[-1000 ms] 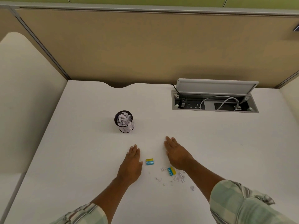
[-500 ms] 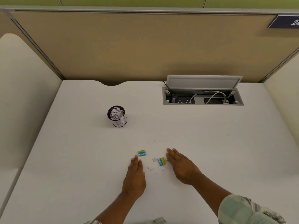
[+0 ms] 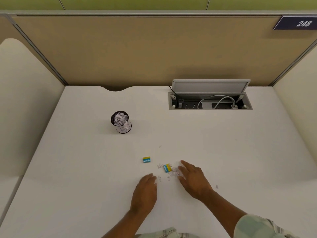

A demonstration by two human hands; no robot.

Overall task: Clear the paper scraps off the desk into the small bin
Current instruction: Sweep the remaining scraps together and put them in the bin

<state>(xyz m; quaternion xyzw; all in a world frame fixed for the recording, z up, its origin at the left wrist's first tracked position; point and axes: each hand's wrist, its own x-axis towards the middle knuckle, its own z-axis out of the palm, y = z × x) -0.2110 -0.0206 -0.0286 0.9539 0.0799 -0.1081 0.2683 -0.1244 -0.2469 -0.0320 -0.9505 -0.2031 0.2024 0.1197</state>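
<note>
1. Both hands have drawn back toward the near edge of the desk (image 3: 240,152) since a second ago, when they lay flat farther out on either side of the litter; the scraps have been dragged in with them.
2. Head view, left hand (image 3: 145,193): it lies palm down, fingers together and nearly straight, holding nothing. It seems set as a wall on the left of the pile.
3. Head view, right hand (image 3: 193,179): open, fingers spread and slightly curled, fingertips touching the white paper scraps (image 3: 169,175). It grips nothing; it looks placed to sweep them left against the other hand.
4. One yellow-and-blue slip (image 3: 167,168) lies among the scraps, just left of the right fingers. A second coloured slip (image 3: 146,159) lies apart, farther left and far of the pile.
5. Stray bits lie outside the hands: one far of the pile (image 3: 160,146), one right of the right wrist (image 3: 216,186).
6. The small bin (image 3: 121,121) stands upright, well apart, far and left, already heaped with paper.
</note>
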